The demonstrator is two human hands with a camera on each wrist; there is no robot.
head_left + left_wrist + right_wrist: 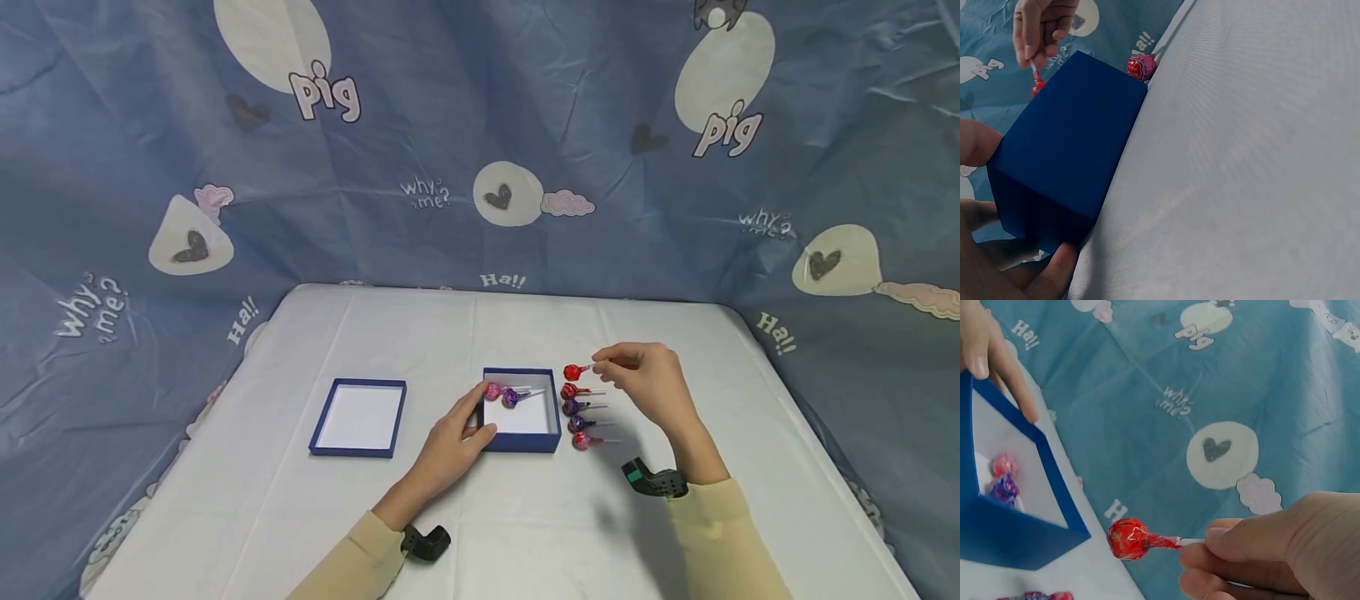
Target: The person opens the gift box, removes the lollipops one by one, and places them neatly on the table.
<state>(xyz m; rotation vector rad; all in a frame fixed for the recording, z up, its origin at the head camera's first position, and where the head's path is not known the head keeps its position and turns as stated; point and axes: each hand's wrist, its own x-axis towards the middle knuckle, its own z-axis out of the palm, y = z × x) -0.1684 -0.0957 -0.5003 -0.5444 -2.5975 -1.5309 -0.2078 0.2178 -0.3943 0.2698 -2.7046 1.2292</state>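
My right hand [648, 379] pinches the white stick of a red-wrapped lollipop [1127, 539], held up to the right of a blue box [521, 443]. My left hand [450, 437] holds the box at its left side, with the thumb at the near corner and fingers along the wall and rim. Inside the white-lined box lie a pink lollipop [492, 392] and a purple lollipop [510, 398], side by side near the back left. In the left wrist view, the box's outer walls hide its contents.
Several lollipops lie in a column right of the box, among them a red one [570, 391], a dark purple one [577, 423] and a pink one [582, 440]. The blue-edged lid [360, 417] lies inside-up on the left of the white table [247, 500]. A patterned curtain [420, 100] hangs behind.
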